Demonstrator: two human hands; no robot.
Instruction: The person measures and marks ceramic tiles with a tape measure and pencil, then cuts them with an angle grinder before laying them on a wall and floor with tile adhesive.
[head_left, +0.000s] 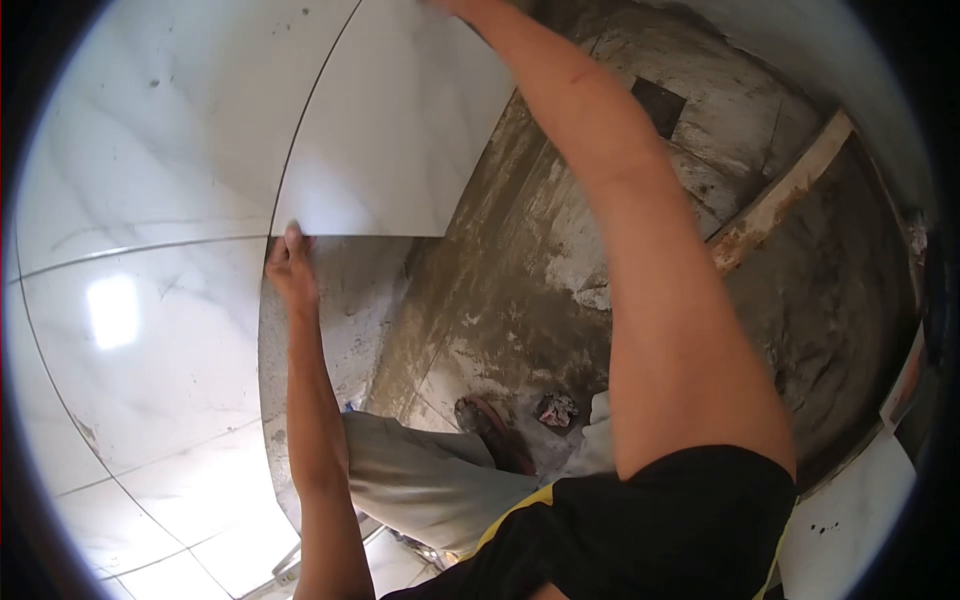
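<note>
A large white marbled tile [385, 130] stands against the wall at the upper middle, its left edge along a dark joint with the tiles beside it. My left hand [291, 262] grips the tile's lower left corner, thumb on the glossy face and fingers bent at the edge. At the top of the view, my right hand [447, 5] reaches the tile's upper right edge. Most of that hand is cut off, so its fingers cannot be made out. Below the tile's bottom edge, bare grey wall [350, 290] shows.
Glossy white wall tiles [150, 130] cover the left side. A dirty, mortar-smeared floor [530, 300] lies below, with a dark square [658, 107] in it. On the right, a wooden board [785, 190] borders a dark grey patch [840, 310]. A crumpled scrap [556, 409] lies by my foot [497, 432].
</note>
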